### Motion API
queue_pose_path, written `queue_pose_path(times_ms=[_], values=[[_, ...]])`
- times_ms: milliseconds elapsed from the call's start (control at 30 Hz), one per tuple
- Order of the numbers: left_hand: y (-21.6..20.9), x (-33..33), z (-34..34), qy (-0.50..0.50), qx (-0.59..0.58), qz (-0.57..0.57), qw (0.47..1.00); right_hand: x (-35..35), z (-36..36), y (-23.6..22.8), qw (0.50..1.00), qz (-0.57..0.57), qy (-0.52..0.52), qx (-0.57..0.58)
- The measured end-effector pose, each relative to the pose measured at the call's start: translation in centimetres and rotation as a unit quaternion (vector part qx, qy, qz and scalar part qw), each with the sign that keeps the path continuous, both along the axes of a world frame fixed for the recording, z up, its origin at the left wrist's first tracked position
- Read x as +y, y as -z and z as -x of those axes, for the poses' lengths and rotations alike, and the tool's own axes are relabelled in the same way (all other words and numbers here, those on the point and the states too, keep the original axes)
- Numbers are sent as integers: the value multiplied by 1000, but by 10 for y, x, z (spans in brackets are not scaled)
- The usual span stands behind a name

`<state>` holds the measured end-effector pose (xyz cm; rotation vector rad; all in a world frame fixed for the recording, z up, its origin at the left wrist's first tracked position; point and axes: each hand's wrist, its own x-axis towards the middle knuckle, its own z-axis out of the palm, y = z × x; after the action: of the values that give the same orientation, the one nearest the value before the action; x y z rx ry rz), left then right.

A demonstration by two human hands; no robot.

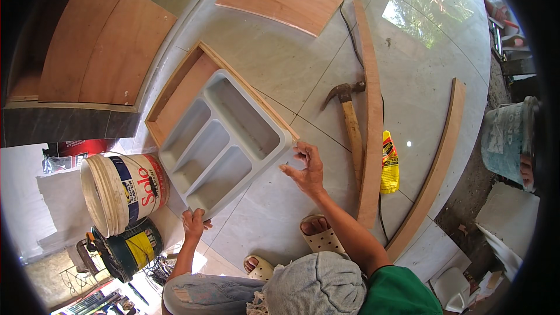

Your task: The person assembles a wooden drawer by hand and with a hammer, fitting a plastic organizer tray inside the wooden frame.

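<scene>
A grey plastic cutlery tray (258,162) with several compartments lies over a shallow wooden drawer box (230,69). Its near end reaches out past the box, and the box's far left part shows uncovered. My left hand (195,223) is closed on the tray's near left corner, the fingertips partly hidden. By the tray's right corner is my right hand (307,169), its thumb and fingers apart and the fingertips close to the corner of the box. Whether those fingertips touch it, I cannot tell.
A claw hammer (349,119) lies against a wooden strip (370,116), with a yellow glue bottle (390,166) on the other side. Further right rests another wooden strip (441,163). Beyond the box are a plywood board (280,0) and a black cord (352,29). Left stand a white bucket (125,189) and a cabinet (99,46).
</scene>
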<state>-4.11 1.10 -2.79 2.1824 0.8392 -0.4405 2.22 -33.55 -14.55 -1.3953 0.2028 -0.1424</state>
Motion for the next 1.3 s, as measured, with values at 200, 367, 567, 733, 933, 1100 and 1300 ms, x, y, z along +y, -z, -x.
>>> queue_pose_path(times_ms=[200,367,567,733,933,1100,1300], values=[[0,1,2,-3,-11,12,1000,1,-1,1,1000,14,22,-13],[1,2,1,-3,-5,9,1000,1,0,0,1000,12,22,-12],[1,3,1,7,-11,10,1000,1,-1,0,1000,10,24,-14],[2,2,2,13,-21,7,1000,1,-1,-1,1000,2,19,-13],[2,4,2,19,-10,1,1000,1,-1,-1,1000,3,22,-15],[2,3,3,7,-13,4,1000,1,-1,0,999,21,18,-17],[-1,0,1,12,-17,8,1000,1,0,3,999,36,15,-19]])
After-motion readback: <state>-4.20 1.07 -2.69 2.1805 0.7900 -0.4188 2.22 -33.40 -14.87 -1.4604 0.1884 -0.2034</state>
